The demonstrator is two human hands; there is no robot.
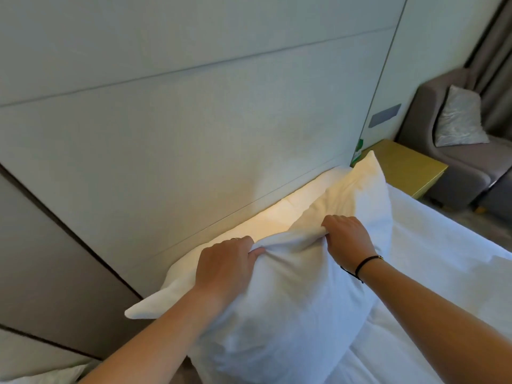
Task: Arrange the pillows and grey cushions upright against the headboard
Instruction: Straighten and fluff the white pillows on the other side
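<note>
A large white pillow [291, 309] stands on the bed, leaning toward the pale padded headboard [171, 139]. My left hand [224, 270] grips its bunched top edge on the left. My right hand [347, 236] pinches the same top edge further right; a thin black band circles that wrist. Behind this pillow another white pillow [266, 220] rests against the headboard, lit warm yellow. A silvery grey cushion [460, 117] leans upright on the armchair at the far right, away from the bed.
White bedding [443, 259] covers the bed to the right. A yellow bedside table [407, 167] stands beside the bed, with a grey armchair [460, 167] and grey curtains [493, 51] beyond it. Brown wall panelling [50, 259] runs at the left.
</note>
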